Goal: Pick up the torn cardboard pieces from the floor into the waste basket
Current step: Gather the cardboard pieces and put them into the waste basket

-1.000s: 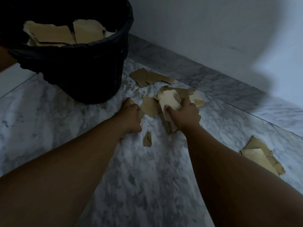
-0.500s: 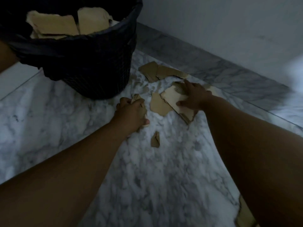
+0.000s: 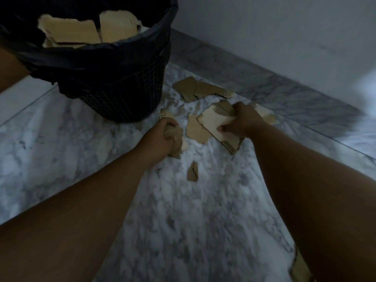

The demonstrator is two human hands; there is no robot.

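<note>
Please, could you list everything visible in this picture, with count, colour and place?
waste basket: one, black, upper left.
cardboard in basket: at least two, tan, inside.
loose pieces: several, brown, floor between basket and wall.
small scrap: one, brown, floor nearer the camera.
edge pieces: count unclear, brown, bottom right.
floor: one, white-grey marble, below everything.
wall: one, pale grey, upper right.
left grip: one, holds small pieces, brown.
right grip: one, holds cardboard stack, pale.

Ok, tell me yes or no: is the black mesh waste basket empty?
No, several torn brown cardboard pieces lie inside the black mesh waste basket.
</note>
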